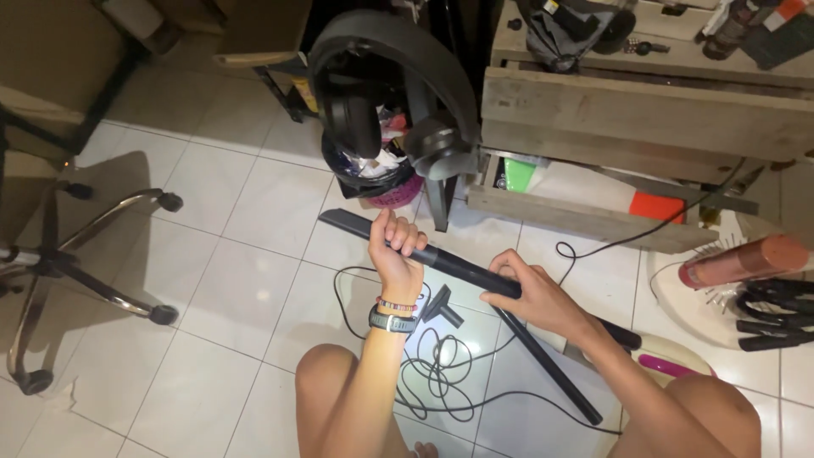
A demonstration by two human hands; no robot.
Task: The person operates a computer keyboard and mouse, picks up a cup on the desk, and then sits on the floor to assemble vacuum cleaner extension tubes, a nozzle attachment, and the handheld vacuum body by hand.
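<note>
Black nozzle tube (424, 253), long and flat at its far end, is up off the white tile floor (246, 280), and I see both hands on it. My left hand (397, 248) is wrapped tight around the middle of it, fist shut, with the thumb side up. A dark watch (393, 322) and a thin bead band sit on that wrist. My right hand (534, 293) grips the near end of the tube, fingers curled over the top where it meets a second part.

Under the hands, a thin black pole (547, 365) lies slanted on the floor, running down toward my right knee. A small black brush piece (443, 307) rests on the tiles just beside my left wrist. A black cord (441, 373) loops in coils on the floor between my knees.

Ahead of the tube stands a big black curved part (398, 76) over a bin full of scraps (373, 174). A rough wooden bench (636, 119) is to the right of it. An office chair (85, 246) with wheels sits well apart on the left. On the far right, a copper can (742, 261) lies tipped on a white round thing.
</note>
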